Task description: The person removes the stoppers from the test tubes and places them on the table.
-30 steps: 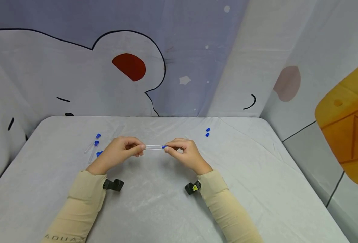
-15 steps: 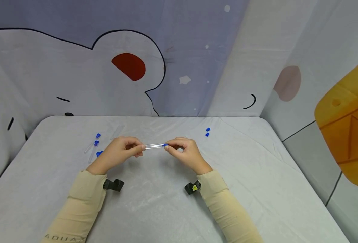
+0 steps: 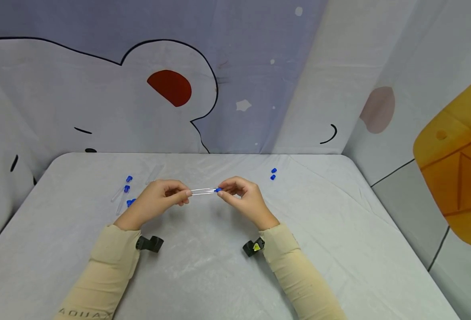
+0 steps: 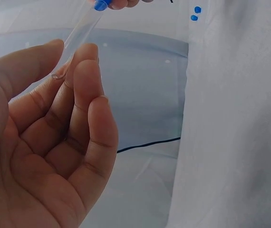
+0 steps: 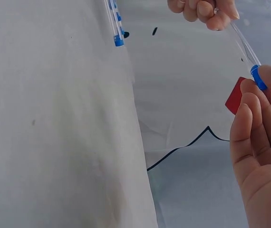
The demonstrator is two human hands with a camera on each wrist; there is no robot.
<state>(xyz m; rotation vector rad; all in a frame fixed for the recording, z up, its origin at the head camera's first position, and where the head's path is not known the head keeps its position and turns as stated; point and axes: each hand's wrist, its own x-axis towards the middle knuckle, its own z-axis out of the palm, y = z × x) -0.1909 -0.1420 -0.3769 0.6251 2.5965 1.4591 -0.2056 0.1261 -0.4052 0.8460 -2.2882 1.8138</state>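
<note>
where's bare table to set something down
Bare table right of the right sleeve, and between it and the left sleeve, short of the held tube. Crowded: left of and beyond the left hand, with capped tubes; loose caps lie beyond the right hand.

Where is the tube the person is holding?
In the head view, the clear tube is left of centre between the left hand and right hand, its blue cap pinched by the latter.

Head view: left end of tube (image 3: 203, 191) hidden by left hand (image 3: 159, 199); one blue cap (image 3: 130, 202) partly behind same hand. Right wrist view: right hand (image 5: 264, 147) cropped by frame edge.
</note>
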